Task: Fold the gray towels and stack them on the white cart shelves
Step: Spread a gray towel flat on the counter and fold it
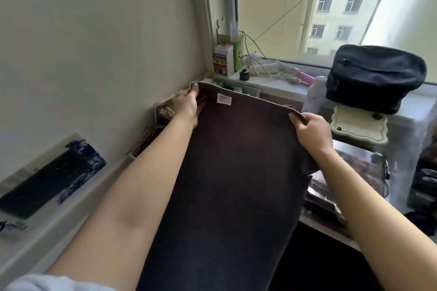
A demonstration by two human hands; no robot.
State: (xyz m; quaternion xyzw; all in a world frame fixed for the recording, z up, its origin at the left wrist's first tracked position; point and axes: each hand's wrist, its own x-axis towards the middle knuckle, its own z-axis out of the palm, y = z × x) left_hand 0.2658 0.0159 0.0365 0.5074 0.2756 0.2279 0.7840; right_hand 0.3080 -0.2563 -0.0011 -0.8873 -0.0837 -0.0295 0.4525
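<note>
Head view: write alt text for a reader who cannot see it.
A person holds a gray towel stretched out in front of them, the left hand and right hand each gripping a far corner. Behind it, a black bag sits on a windowsill.

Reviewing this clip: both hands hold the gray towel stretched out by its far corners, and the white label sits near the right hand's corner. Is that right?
Not quite. In the head view the white label sits near the left hand, not the right. The rest stands: the left hand and the right hand each grip a far corner of the gray towel, holding it stretched out.
</note>
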